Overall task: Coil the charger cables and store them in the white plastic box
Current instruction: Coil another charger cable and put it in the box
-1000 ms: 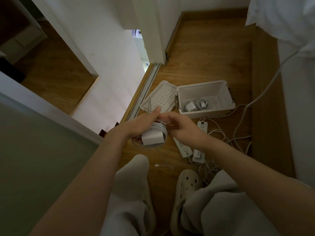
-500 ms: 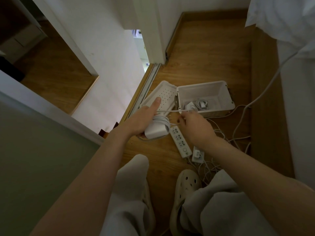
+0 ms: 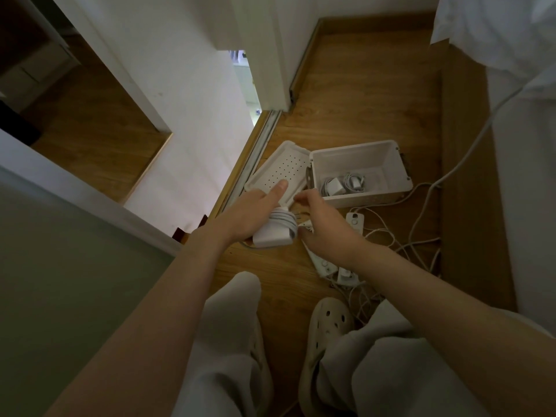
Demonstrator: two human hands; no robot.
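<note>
My left hand (image 3: 252, 212) holds a white charger brick (image 3: 272, 236) with its cable (image 3: 284, 219) wound in several turns round it; the index finger sticks out straight. My right hand (image 3: 323, 225) sits just right of the brick and pinches the cable's loose end. The white plastic box (image 3: 388, 164) stands open on the wooden floor beyond my hands. A small coiled charger (image 3: 337, 186) lies inside it. The box's perforated lid (image 3: 279, 170) lies flipped over to its left.
White power strips (image 3: 326, 267) and tangled white cables (image 3: 400, 236) lie on the floor right of my hands. A thick cable (image 3: 469, 155) runs up toward the bed at right. My knees and pale clogs (image 3: 328, 326) are below. A sliding-door track (image 3: 255, 158) borders the left.
The right hand, which had pulled the cable end out toward the box, has come back beside the brick. Another turn of cable lies on the brick. The left hand stayed put.
</note>
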